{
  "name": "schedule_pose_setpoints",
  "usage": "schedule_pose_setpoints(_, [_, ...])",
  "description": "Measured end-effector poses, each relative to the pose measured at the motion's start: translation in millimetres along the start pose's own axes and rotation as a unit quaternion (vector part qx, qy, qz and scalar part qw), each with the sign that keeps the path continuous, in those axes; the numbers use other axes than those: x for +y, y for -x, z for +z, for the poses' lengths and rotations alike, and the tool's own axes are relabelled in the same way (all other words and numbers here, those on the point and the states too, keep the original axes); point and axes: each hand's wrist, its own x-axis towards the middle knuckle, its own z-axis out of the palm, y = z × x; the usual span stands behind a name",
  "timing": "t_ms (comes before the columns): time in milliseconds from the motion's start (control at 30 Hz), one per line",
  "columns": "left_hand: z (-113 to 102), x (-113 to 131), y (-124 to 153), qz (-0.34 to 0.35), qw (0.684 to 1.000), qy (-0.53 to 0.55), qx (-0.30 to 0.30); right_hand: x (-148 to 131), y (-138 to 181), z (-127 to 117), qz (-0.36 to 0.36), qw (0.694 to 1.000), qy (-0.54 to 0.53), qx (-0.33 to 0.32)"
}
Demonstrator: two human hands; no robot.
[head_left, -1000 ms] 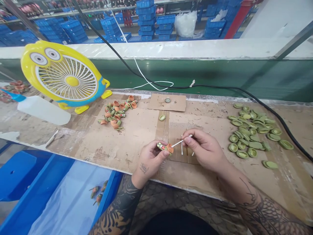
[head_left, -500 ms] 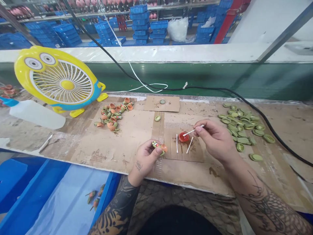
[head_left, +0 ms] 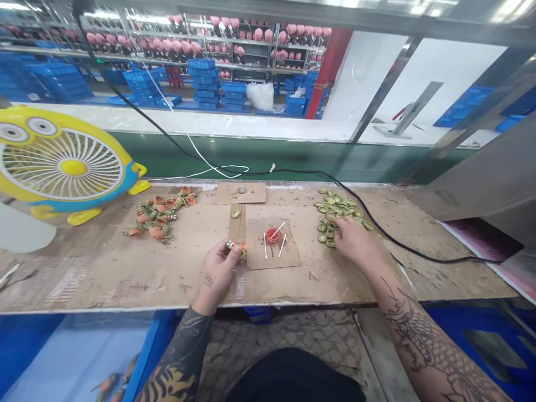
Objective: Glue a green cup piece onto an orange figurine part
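My left hand (head_left: 220, 271) pinches a small painted figurine (head_left: 233, 245), green with an orange cup-shaped part, above the cardboard-covered bench. My right hand (head_left: 355, 241) reaches into a pile of green oval pieces (head_left: 335, 206), thumb and forefinger apart at its near edge. Its other fingers are partly hidden. A red cap (head_left: 272, 235) of red paint or liquid sits on a cardboard square, with a cotton swab (head_left: 278, 229) leaning in it. On either side of the cap lies another swab: one on the left (head_left: 265, 246), one on the right (head_left: 282, 246).
Orange-and-green figurines (head_left: 157, 215) lie heaped at left, near a yellow fan (head_left: 73, 167) and a white bottle (head_left: 25, 229). One green oval (head_left: 235, 213) lies alone by a cardboard piece (head_left: 221, 193). A black cable (head_left: 391, 241) crosses the right side; a blue bin (head_left: 144, 357) stands below left.
My right hand has let go of the cotton swab, which now rests in the red cap, and moved right to the green pieces. My left hand still holds the figurine. The view has shifted.
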Motion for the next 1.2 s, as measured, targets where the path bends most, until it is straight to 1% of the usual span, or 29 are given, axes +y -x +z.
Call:
schedule_pose_setpoints(100, [2, 1, 0, 0.016, 1.000, -0.006, 0.007, 14, -3, -2, 0.005, 1.000, -0.014, -0.021])
schedule_pose_setpoints(200, [5, 4, 5, 0.033, 0.999, -0.006, 0.021, 16, -3, -4, 0.030, 0.997, -0.073, 0.002])
schedule_pose_setpoints(267, [6, 7, 8, 0.043, 0.999, -0.007, 0.029, 14, 2, -8, 0.048, 0.987, -0.148, 0.026])
schedule_pose_setpoints(300, [7, 9, 9, 0.048, 0.998, -0.008, 0.032, 12, 7, -11, 0.054, 0.978, -0.198, 0.032])
schedule_pose_setpoints(367, [9, 11, 11, 0.057, 0.998, -0.009, 0.035, 6, 21, -18, 0.056, 0.949, -0.308, 0.025])
schedule_pose_setpoints(467, [15, 14, 15, 0.072, 0.997, -0.004, 0.039, -8, 50, -30, 0.043, 0.896, -0.442, -0.017])
schedule_pose_setpoints(533, [23, 15, 24, 0.081, 0.996, 0.004, 0.033, -20, 70, -38, 0.034, 0.870, -0.490, -0.043])
schedule_pose_setpoints(633, [40, 15, 48, 0.086, 0.996, 0.014, -0.004, -34, 94, -46, 0.016, 0.853, -0.517, -0.069])
schedule_pose_setpoints(700, [50, 14, 67, 0.086, 0.995, 0.021, -0.045, -37, 103, -45, -0.002, 0.857, -0.511, -0.074])
schedule_pose_setpoints(733, [53, 12, 75, 0.083, 0.994, 0.026, -0.061, -36, 106, -41, -0.011, 0.863, -0.499, -0.072])
schedule_pose_setpoints(800, [55, 9, 88, 0.065, 0.994, 0.036, -0.082, -30, 110, -28, -0.031, 0.885, -0.460, -0.063])
schedule_pose_setpoints(867, [53, 4, 96, 0.039, 0.995, 0.041, -0.080, -22, 113, -11, -0.053, 0.913, -0.402, -0.047])
schedule_pose_setpoints(933, [49, 0, 99, 0.022, 0.996, 0.044, -0.074, -12, 116, 5, -0.079, 0.939, -0.332, -0.032])
schedule_pose_setpoints(1000, [46, -4, 100, 0.016, 0.996, 0.049, -0.068, -4, 120, 15, -0.107, 0.959, -0.262, -0.028])
schedule_pose_setpoints(1100, [43, -7, 99, 0.014, 0.996, 0.060, -0.069, 0, 124, 17, -0.133, 0.975, -0.176, -0.030])
schedule_pose_setpoints(1200, [43, -12, 97, 0.013, 0.995, 0.070, -0.068, -8, 128, 15, -0.140, 0.982, -0.122, -0.015])
